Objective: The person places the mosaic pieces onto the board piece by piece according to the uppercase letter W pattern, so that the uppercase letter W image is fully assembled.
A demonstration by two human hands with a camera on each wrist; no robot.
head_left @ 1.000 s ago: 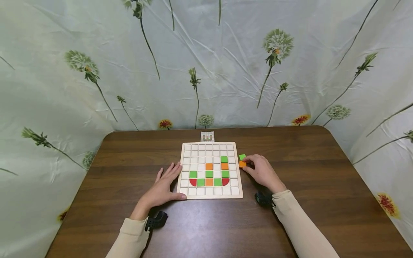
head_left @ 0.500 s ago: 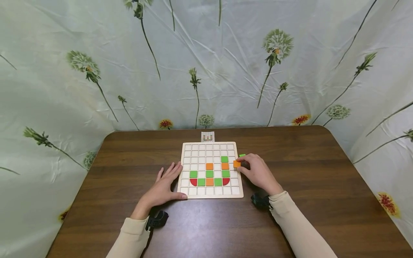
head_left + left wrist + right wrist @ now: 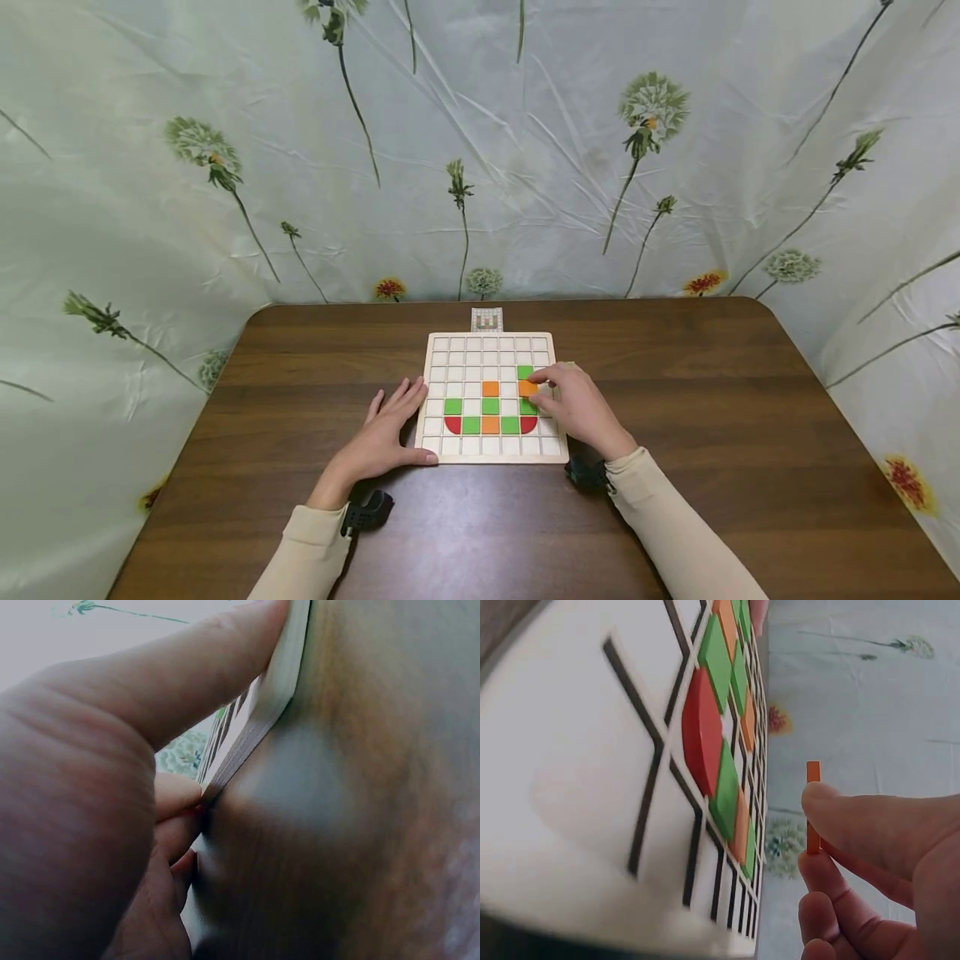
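My left hand (image 3: 378, 442) rests at the left side of a pale wooden grid board (image 3: 502, 459), fingers extended along its edge and thumb on the front left corner. The left wrist view shows that thumb (image 3: 217, 664) lying on the board's edge. Between thumb and fingertips my right hand (image 3: 588, 408) pinches an orange square tile (image 3: 813, 772). In the right wrist view this tile is held on edge to the camera, apart from the board. From the head it appears over the right part of the grid, below a green tile (image 3: 525, 372).
Several green and orange tiles and two rounded red pieces (image 3: 452, 425) sit in the grid's cells. A small printed pattern card (image 3: 487, 320) lies behind the board. The brown wooden table (image 3: 480, 533) ends at a dandelion-print cloth (image 3: 555, 192).
My right hand has picked up the orange tile beside the board and carried it left over the grid. The left hand has stayed at the board's edge.
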